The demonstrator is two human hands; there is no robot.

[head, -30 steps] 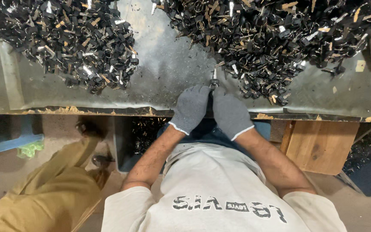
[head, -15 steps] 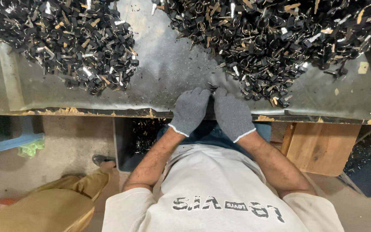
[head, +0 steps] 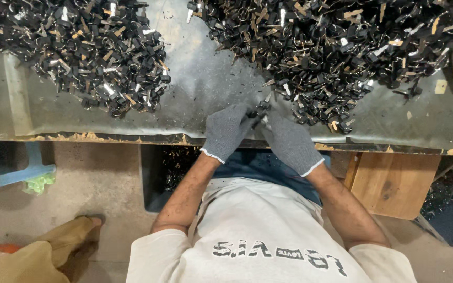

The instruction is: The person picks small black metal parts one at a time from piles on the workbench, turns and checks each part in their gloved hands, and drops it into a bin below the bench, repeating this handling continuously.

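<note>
Spreading across the whole width is a grey metal-topped workbench [head: 205, 78], and on it lie two heaps of small black parts with metal rings: a big pile [head: 331, 47] on the far right and a lesser pile [head: 90, 57] on the far left, well apart, with bare sheet between them. At the near edge the person's two grey-gloved hands meet. The left hand [head: 225, 131] has its fingers curled in and pinched on a small black piece [head: 261, 109], and the right hand [head: 289, 140] closes on the same piece from the other side, fingertips touching. That piece sits just beside the near fringe of the big pile; its long axis seems to run away from the person, but it is too small to be sure
</note>
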